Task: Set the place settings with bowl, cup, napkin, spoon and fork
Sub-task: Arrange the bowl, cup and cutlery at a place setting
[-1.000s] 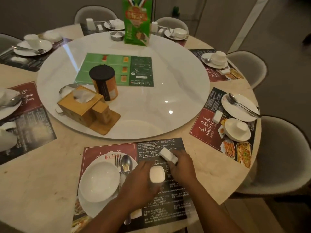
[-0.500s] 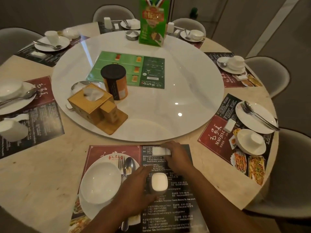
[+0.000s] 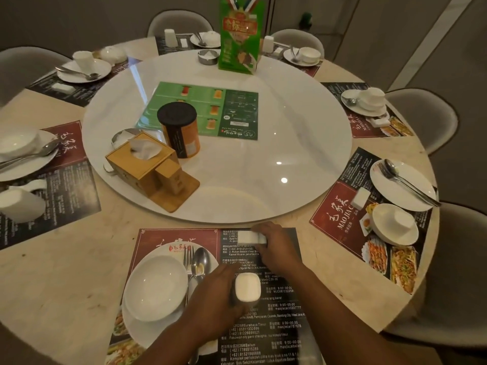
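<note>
On the near placemat (image 3: 181, 239) a white bowl (image 3: 155, 287) sits on a white plate (image 3: 210, 262). A fork (image 3: 188, 256) and a spoon (image 3: 200, 262) lie on the plate's right side. My left hand (image 3: 218, 299) grips a white cup (image 3: 247, 287), upside down, over the mat's middle. My right hand (image 3: 276, 248) holds a small white napkin pack (image 3: 251, 237) at the mat's far edge, low over the mat.
A white turntable (image 3: 263, 167) carries a wooden tissue box (image 3: 147, 167), an orange canister (image 3: 180, 130), a green menu (image 3: 200, 109) and a green stand (image 3: 239, 35). Other place settings (image 3: 400, 185) ring the table, with grey chairs behind.
My right hand carried the napkin pack away from me and turned it flat at the mat's far edge. My left hand kept its grip on the cup, almost still.
</note>
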Available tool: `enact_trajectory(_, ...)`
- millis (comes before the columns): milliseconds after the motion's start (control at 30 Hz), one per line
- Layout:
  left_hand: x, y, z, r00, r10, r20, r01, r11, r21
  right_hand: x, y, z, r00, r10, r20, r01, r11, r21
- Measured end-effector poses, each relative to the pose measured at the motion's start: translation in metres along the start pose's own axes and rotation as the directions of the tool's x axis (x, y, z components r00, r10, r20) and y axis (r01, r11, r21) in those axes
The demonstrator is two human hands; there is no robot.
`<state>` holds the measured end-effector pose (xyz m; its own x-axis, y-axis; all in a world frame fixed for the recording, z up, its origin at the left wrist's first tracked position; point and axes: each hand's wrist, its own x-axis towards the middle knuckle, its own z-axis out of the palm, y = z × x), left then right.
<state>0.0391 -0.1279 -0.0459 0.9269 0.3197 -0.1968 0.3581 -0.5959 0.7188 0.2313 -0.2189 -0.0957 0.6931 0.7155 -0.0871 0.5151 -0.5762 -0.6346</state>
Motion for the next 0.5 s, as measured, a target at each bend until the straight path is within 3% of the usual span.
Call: enact_trajectory(500, 0.005, -0.005, 0.015, 1.000, -0.021, 0.009, 0.020, 0.993, 0.114, -0.008, -0.007, -0.008, 0.999, 0.027, 0.026, -0.027, 0.999, 0.018)
